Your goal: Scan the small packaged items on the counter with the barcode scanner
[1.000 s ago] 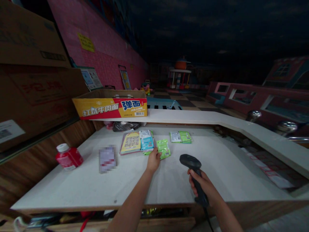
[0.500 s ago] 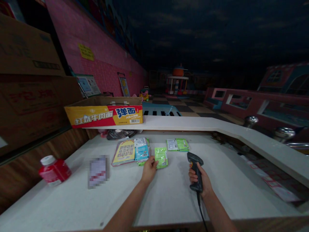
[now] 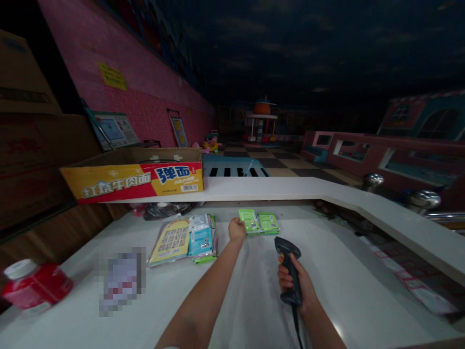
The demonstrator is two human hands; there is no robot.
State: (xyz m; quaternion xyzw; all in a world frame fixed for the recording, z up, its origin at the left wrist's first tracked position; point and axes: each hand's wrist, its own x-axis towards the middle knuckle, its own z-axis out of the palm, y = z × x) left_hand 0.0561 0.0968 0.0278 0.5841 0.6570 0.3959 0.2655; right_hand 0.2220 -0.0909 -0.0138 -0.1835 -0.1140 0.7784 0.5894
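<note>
My left hand (image 3: 237, 229) is closed on the left edge of a small green packet (image 3: 249, 220), at the far side of the white counter (image 3: 250, 291). That packet lies over the left part of a small pile of green packets (image 3: 269, 223). In my right hand (image 3: 298, 281) is a black barcode scanner (image 3: 288, 266), held upright by its handle, its head turned toward the packets and its cable running down toward me. Left of my left forearm lies a stack of flat packets, with a yellow one (image 3: 170, 241) and a blue one (image 3: 200, 241) on top.
A red bottle with a white cap (image 3: 36, 286) lies at the left, near a blurred-out item (image 3: 121, 281). An open noodle carton (image 3: 134, 177) stands on the raised ledge (image 3: 261, 188). Brown cardboard boxes (image 3: 32, 160) are stacked at far left. Metal posts (image 3: 421, 199) rise beyond the right ledge.
My left hand has carried the green packet away from me, from beside the stack to the small pile. My right hand still holds the scanner. The view has shifted right.
</note>
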